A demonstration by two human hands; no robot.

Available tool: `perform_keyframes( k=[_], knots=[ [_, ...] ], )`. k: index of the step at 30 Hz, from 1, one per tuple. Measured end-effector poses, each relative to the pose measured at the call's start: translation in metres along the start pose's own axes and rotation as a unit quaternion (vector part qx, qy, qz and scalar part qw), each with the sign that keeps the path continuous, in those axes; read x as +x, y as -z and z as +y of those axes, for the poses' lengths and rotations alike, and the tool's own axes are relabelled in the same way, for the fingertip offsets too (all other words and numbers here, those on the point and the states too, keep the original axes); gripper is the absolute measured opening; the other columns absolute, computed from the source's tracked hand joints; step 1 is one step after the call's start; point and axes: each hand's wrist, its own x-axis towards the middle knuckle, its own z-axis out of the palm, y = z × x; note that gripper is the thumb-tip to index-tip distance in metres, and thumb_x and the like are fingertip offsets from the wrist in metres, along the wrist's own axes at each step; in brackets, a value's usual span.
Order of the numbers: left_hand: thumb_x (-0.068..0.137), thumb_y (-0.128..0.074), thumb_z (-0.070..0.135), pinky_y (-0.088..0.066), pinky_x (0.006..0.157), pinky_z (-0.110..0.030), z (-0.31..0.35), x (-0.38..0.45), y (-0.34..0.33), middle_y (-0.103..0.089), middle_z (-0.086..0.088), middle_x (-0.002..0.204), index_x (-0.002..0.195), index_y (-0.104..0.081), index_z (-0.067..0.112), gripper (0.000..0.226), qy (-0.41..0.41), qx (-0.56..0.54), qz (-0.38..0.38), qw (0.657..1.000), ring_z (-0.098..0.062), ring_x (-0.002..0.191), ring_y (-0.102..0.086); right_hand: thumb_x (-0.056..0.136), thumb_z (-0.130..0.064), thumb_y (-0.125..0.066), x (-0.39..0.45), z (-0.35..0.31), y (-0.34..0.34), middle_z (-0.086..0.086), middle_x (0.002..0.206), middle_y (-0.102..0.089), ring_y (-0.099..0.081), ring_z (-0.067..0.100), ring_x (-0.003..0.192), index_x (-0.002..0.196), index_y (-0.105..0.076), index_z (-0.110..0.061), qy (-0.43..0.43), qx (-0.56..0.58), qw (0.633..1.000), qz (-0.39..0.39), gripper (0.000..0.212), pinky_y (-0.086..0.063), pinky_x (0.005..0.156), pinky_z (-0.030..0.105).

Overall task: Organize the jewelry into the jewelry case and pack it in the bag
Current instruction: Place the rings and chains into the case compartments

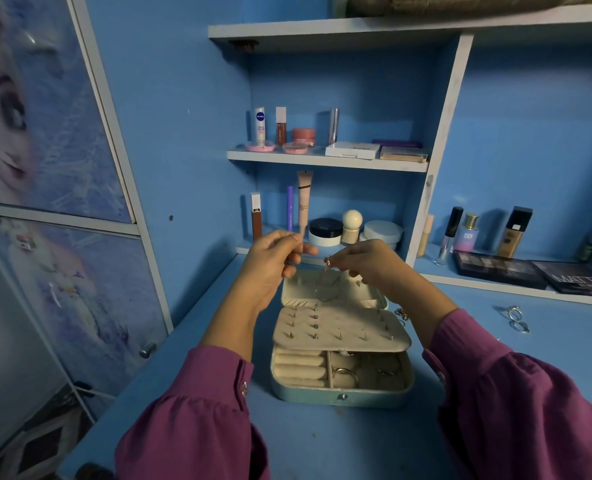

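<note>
An open light-blue jewelry case with a cream lining stands on the blue desk in front of me. Its inner flap carries several stud earrings, and rings lie in the lower right compartment. Above the raised lid, my left hand and my right hand each pinch an end of a thin chain necklace. The chain hangs down in front of the lid. Loose rings lie on the desk at the right, and small pieces lie beside the case's right edge. No bag is in view.
Shelves behind the case hold cosmetics: tubes, jars and a round sponge. At the right back lie eyeshadow palettes and small bottles. A cabinet door with a printed picture stands at the left.
</note>
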Motion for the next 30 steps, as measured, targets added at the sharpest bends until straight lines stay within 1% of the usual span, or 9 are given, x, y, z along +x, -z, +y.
perform_keyframes(
  k=[4, 8, 11, 15, 21, 23, 26, 28, 30],
  knots=[
    [0.09, -0.063, 0.016, -0.034, 0.053, -0.02, -0.003, -0.001, -0.002, -0.07, 0.001, 0.082, 0.093, -0.063, 0.016, 0.003, 0.009, 0.057, -0.017, 0.998, -0.007, 0.068, -0.05, 0.086, -0.023, -0.067, -0.001, -0.002, 0.0, 0.003, 0.083, -0.064, -0.05, 0.01, 0.068, 0.085, -0.072, -0.013, 0.009, 0.016, 1.0, -0.019, 0.011, -0.036, 0.055, 0.021],
    [0.081, -0.071, 0.005, -0.046, 0.061, -0.014, -0.004, -0.004, -0.007, -0.072, -0.001, 0.094, 0.106, -0.065, 0.011, 0.026, 0.021, 0.112, -0.078, 0.99, -0.002, 0.076, -0.066, 0.084, -0.026, -0.068, 0.001, -0.007, -0.001, 0.0, 0.081, -0.066, -0.054, 0.011, 0.071, 0.084, -0.072, -0.012, 0.023, 0.024, 0.999, -0.018, 0.014, -0.039, 0.059, 0.021],
    [0.083, -0.068, 0.001, -0.049, 0.071, -0.012, -0.007, -0.004, -0.008, -0.072, -0.001, 0.084, 0.092, -0.069, 0.008, 0.012, -0.008, 0.143, -0.055, 0.988, -0.002, 0.076, -0.068, 0.082, -0.025, -0.07, 0.002, -0.009, 0.0, 0.005, 0.082, -0.064, -0.053, 0.014, 0.072, 0.085, -0.073, -0.01, 0.038, 0.008, 0.999, -0.005, 0.015, -0.043, 0.066, 0.027],
    [0.089, -0.063, 0.008, -0.043, 0.061, -0.008, -0.003, -0.002, -0.004, -0.07, 0.001, 0.074, 0.083, -0.068, 0.012, 0.009, -0.027, 0.142, -0.016, 0.989, 0.007, 0.063, -0.06, 0.083, -0.022, -0.069, 0.004, -0.004, 0.0, 0.012, 0.078, -0.059, -0.049, 0.022, 0.07, 0.081, -0.07, -0.01, 0.047, -0.051, 0.998, 0.003, 0.012, -0.041, 0.061, 0.03],
    [0.089, -0.058, 0.007, -0.036, 0.057, -0.02, 0.0, 0.0, 0.005, -0.069, 0.0, 0.07, 0.078, -0.066, 0.011, 0.014, -0.005, 0.108, 0.094, 0.99, 0.004, 0.051, -0.049, 0.084, -0.021, -0.066, 0.004, 0.005, 0.006, 0.01, 0.077, -0.06, -0.048, 0.016, 0.063, 0.079, -0.071, -0.011, 0.021, -0.03, 0.999, 0.017, 0.012, -0.038, 0.054, 0.024],
    [0.087, -0.057, 0.006, -0.033, 0.053, -0.02, -0.001, 0.001, 0.01, -0.068, -0.002, 0.07, 0.079, -0.064, 0.008, 0.011, 0.03, 0.122, 0.1, 0.987, -0.005, 0.055, -0.046, 0.087, -0.022, -0.065, 0.004, 0.006, 0.008, 0.008, 0.081, -0.065, -0.052, 0.014, 0.067, 0.081, -0.071, -0.01, 0.018, 0.015, 1.0, 0.019, 0.014, -0.039, 0.055, 0.019],
    [0.084, -0.059, 0.007, -0.03, 0.048, -0.021, -0.005, 0.002, 0.018, -0.069, -0.004, 0.072, 0.079, -0.065, 0.006, 0.008, 0.091, 0.187, 0.057, 0.976, -0.011, 0.06, -0.041, 0.091, -0.021, -0.062, 0.006, 0.005, 0.008, 0.0, 0.081, -0.069, -0.056, 0.009, 0.069, 0.084, -0.068, -0.013, 0.03, 0.047, 0.998, 0.007, 0.012, -0.04, 0.05, 0.009],
    [0.081, -0.062, 0.005, -0.032, 0.05, -0.019, -0.006, 0.001, 0.02, -0.068, -0.001, 0.073, 0.079, -0.068, 0.006, 0.007, 0.109, 0.223, 0.029, 0.968, -0.009, 0.061, -0.045, 0.091, -0.02, -0.063, 0.008, 0.003, 0.005, -0.003, 0.077, -0.068, -0.058, 0.013, 0.073, 0.085, -0.068, -0.012, 0.051, 0.024, 0.998, -0.003, 0.011, -0.046, 0.059, 0.014],
    [0.082, -0.068, 0.006, -0.037, 0.057, -0.016, -0.005, -0.001, 0.018, -0.068, 0.006, 0.079, 0.091, -0.072, 0.01, 0.011, 0.096, 0.238, 0.004, 0.967, -0.003, 0.07, -0.054, 0.09, -0.02, -0.063, 0.01, 0.0, 0.001, -0.004, 0.076, -0.069, -0.059, 0.014, 0.073, 0.088, -0.07, -0.009, 0.066, -0.012, 0.997, -0.023, 0.013, -0.049, 0.071, 0.03]
  ],
)
